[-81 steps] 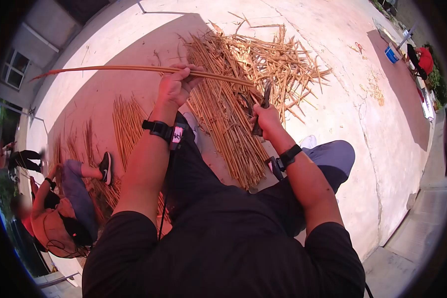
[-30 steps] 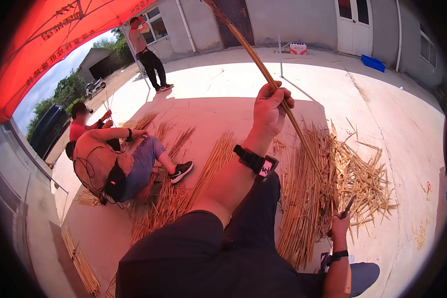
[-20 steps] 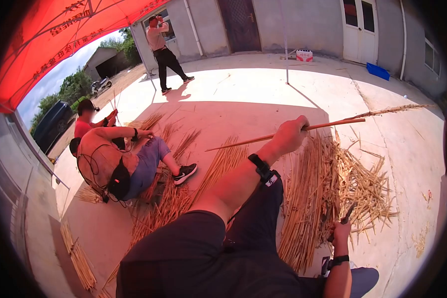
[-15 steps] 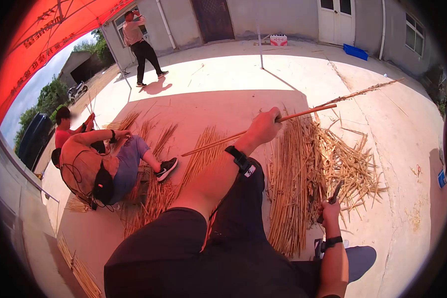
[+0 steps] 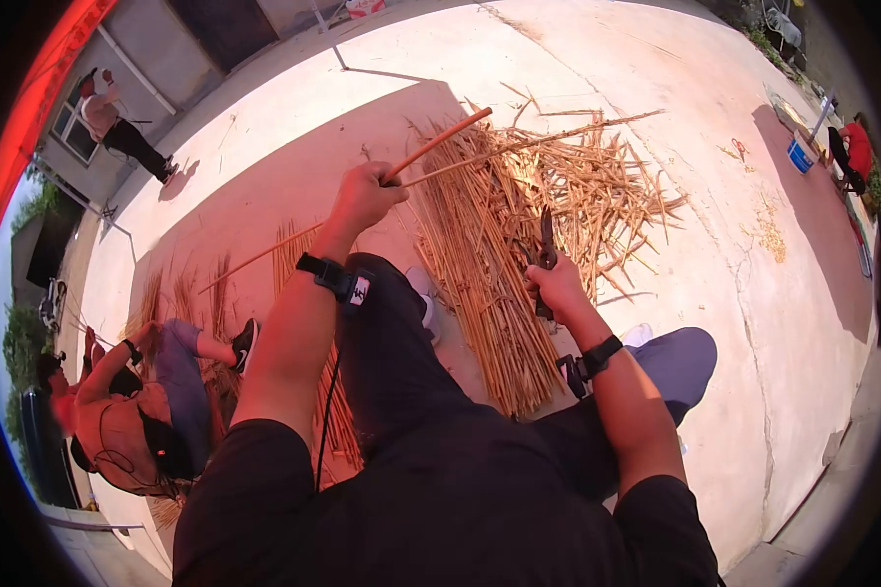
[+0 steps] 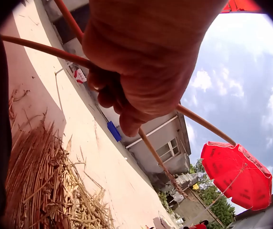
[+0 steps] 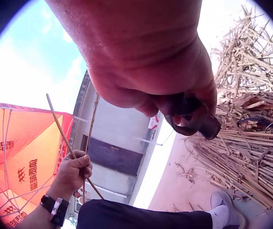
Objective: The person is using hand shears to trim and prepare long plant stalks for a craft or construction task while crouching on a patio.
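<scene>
In the head view my left hand [image 5: 367,196] grips two long thin stalks [image 5: 450,143] that cross at the fist; one ends in a rough, ragged tip at the right. The left wrist view shows the fingers curled round both stalks [image 6: 46,49]. My right hand [image 5: 561,286] holds dark-handled shears [image 5: 546,230] upright over the pile, and the right wrist view shows its fingers wrapped round the dark handles [image 7: 208,125]. Below and between the hands lies a bundle of long stalks [image 5: 480,284]. Neither hand touches that bundle.
Short broken pieces [image 5: 597,186] are heaped beyond the bundle. At the left a seated person [image 5: 132,430] sits beside more stalks, and another person [image 5: 117,127] stands near the wall. A blue bucket [image 5: 801,157] and a person in red [image 5: 857,157] are at the far right.
The view has turned back down toward the pile. The left hand's paired stalks, parallel at first, now cross in its grip. The shears remain in the right hand.
</scene>
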